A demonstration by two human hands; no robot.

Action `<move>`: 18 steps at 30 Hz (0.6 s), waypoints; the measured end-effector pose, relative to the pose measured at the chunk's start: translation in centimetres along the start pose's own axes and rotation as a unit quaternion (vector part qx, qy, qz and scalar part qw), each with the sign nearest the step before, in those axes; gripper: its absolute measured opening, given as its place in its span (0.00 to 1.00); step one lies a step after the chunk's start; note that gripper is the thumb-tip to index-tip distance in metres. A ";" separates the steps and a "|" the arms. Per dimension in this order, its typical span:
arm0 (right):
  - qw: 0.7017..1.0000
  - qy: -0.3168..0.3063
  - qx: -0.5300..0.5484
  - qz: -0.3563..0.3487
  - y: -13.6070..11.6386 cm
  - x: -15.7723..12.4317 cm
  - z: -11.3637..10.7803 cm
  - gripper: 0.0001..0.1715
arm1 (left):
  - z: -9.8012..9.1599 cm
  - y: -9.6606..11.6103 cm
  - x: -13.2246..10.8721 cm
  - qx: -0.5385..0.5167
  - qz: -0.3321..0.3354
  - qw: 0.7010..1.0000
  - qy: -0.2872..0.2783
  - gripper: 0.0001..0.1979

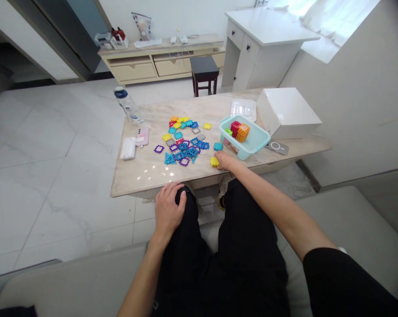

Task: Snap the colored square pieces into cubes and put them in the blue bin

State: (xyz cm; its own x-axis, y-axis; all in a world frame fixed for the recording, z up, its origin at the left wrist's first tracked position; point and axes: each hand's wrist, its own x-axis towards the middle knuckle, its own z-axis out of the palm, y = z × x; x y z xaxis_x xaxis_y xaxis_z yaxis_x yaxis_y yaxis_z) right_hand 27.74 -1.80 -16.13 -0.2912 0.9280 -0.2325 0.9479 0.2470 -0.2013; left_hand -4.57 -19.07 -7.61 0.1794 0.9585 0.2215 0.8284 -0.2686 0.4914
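My left hand (168, 206) lies flat over my left knee, fingers stretched out and holding nothing. At the table's front edge, my right hand (223, 160) has its fingers closed on a small stack of yellow interlocking tiles (214, 162); part of the grip is hidden. Just beyond that hand is a teal tile stack (218, 146). To its left spreads a loose pile of blue tiles (192, 152), mixed with purple, grey, red and yellow ones. A light-blue basket (260, 140) beside the hand holds red tiles (235, 128), orange tiles (243, 132) and some green ones.
On the marble-patterned table (146, 176) stand a water bottle (129, 105), a pink phone (142, 136) and a white pouch-like item (128, 148) at left. At right are a white box (288, 112), a clear plastic tray (243, 108) and a grey device (278, 147).
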 end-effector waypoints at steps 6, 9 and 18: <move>1.000 0.006 0.001 0.015 0.2 0.0 0.3 0.32 | 0.0 0.2 -0.1 0.010 -0.001 1.000 0.005 0.16; 0.999 0.000 -0.003 0.034 0.3 -0.1 0.3 0.35 | 0.0 0.2 -0.1 0.013 -0.002 1.000 0.005 0.16; 0.998 -0.025 0.013 0.054 0.5 -0.4 -0.6 0.35 | -0.3 -0.3 0.0 0.005 -0.002 1.000 0.003 0.16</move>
State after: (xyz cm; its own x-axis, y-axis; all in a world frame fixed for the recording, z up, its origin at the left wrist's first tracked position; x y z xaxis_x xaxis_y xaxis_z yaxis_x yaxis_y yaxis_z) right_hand 28.38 -1.86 -15.60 -0.1936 0.9336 -0.3016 0.9708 0.1380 -0.1961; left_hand -4.96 -19.01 -7.44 0.1731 0.9588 0.2254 0.8340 -0.2644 0.4843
